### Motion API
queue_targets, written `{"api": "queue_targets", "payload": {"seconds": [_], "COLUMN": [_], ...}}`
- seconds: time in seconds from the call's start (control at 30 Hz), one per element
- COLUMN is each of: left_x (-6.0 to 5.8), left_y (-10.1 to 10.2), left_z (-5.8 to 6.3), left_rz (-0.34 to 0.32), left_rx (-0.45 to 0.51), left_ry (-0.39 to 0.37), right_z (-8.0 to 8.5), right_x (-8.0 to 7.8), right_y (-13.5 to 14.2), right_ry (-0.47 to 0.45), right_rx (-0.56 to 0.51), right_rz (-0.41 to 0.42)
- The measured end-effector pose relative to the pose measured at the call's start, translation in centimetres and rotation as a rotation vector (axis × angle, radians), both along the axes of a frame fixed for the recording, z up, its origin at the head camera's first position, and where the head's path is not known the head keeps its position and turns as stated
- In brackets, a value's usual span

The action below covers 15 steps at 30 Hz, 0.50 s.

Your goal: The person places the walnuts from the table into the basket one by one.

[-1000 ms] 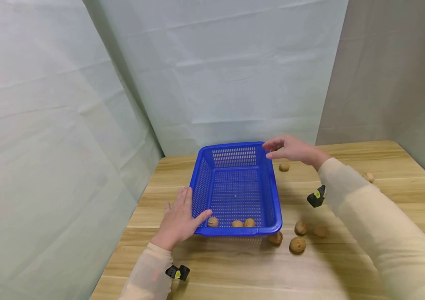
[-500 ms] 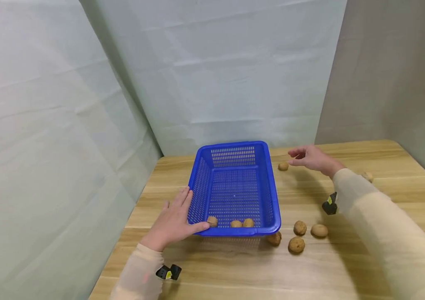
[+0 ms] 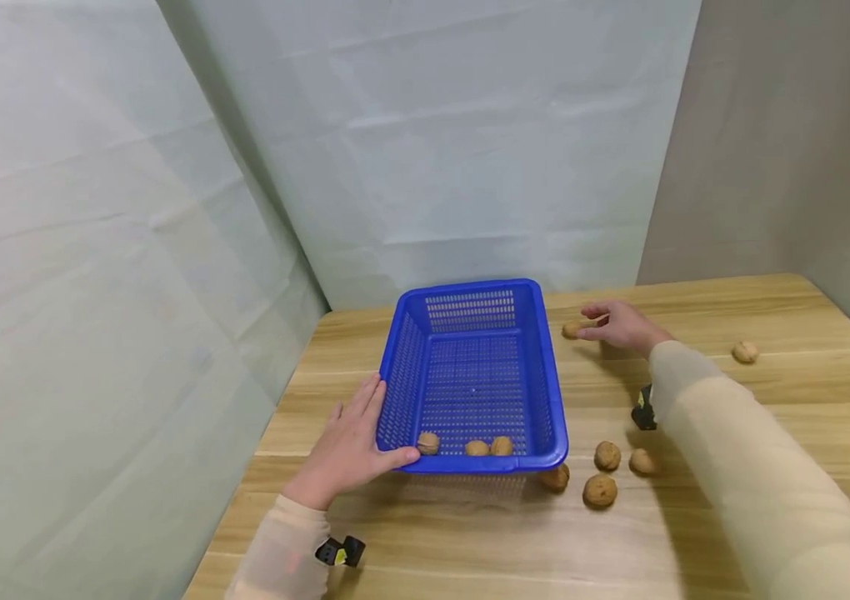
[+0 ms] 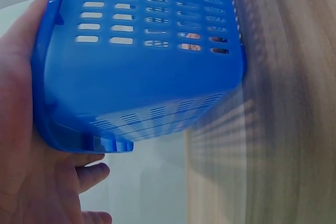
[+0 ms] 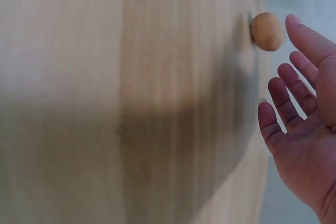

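Note:
My left hand [image 3: 342, 450] rests against the near-left corner of a blue plastic basket [image 3: 556, 400], thumb along the near rim and fingers along the left side. In the left wrist view the basket's perforated wall [image 4: 152, 72] fills the middle, with the palm at its rim. Beyond the basket's right side, my right hand [image 3: 620, 325] hovers by a walnut [image 3: 571, 330], fingers spread and loosely bent. The right wrist view has that walnut [image 5: 266, 32] just off the thumb tip, nothing between the fingers. Three walnuts [image 3: 428, 443] lie inside at the basket's near end.
Several walnuts lie right of the basket's near corner, including one [image 3: 601, 491] in front and one [image 3: 556, 477] partly under the rim. Another walnut [image 3: 745, 352] sits far right on the wooden table [image 3: 470, 542]. Pale cloth [image 3: 470, 167] hangs behind the table.
My right hand has moved from above the basket's far-right corner rightward and down to beside the walnut on the table. The left hand has stayed at the basket's corner, shifting slightly.

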<state>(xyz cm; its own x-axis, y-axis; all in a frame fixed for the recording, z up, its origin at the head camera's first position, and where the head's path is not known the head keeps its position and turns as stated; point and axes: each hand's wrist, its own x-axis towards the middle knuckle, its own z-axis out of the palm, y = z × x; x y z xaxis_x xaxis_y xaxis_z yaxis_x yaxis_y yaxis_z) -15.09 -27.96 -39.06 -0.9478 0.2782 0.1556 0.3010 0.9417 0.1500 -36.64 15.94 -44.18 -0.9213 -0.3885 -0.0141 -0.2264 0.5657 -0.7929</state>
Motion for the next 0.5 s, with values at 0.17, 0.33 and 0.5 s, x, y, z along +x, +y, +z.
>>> {"api": "queue_targets", "payload": {"seconds": [0.17, 0.33, 0.5], "left_x": [0.0, 0.1, 0.1], "left_y": [0.0, 0.0, 0.1], "left_z": [0.0, 0.0, 0.1], "left_rz": [0.004, 0.01, 0.006], "left_rx": [0.025, 0.022, 0.027], "left_ry": [-0.011, -0.01, -0.023], "right_z": [-0.8, -1.0, -1.2], "right_x": [-0.3, -0.4, -0.5], "right_y": [0.1, -0.2, -0.8], "right_ry": [0.032, 0.036, -0.029], "right_rx": [-0.005, 0.002, 0.015], "right_rz": [-0.007, -0.01, -0.027]}}
